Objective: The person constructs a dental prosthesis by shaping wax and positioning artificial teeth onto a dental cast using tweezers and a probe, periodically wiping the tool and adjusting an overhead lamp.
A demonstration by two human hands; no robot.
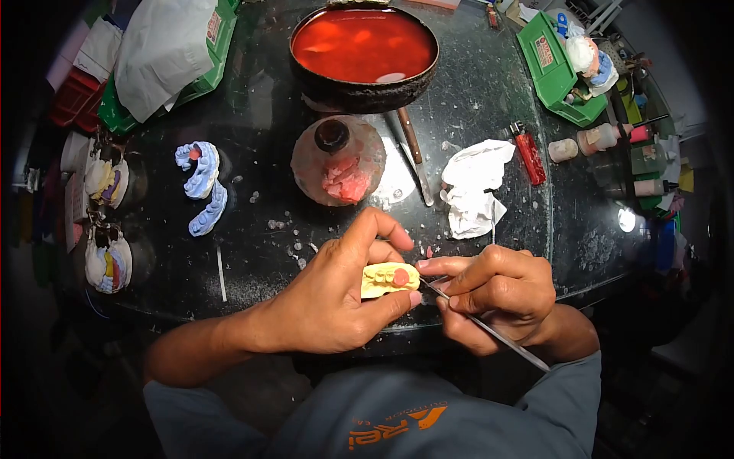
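My left hand [336, 294] is closed around a yellow dental model [378, 281], thumb below and fingers above. A round pink piece [401, 277] sits on the model's right part. In my right hand [497, 294] is a thin metal tool [505, 341], gripped like a pen; its tip points at the model's right end, and I cannot tell whether it touches. Above my left hand stands a round burner [304, 162] with a dark cap and pink wax [345, 183] on it.
A dark pan [365, 96] of red liquid stands at the back. A wooden-handled knife [410, 138], crumpled white tissue [472, 187] and red lighter [529, 157] lie nearer. Blue models [200, 182] lie left; green bins [547, 65] flank the table.
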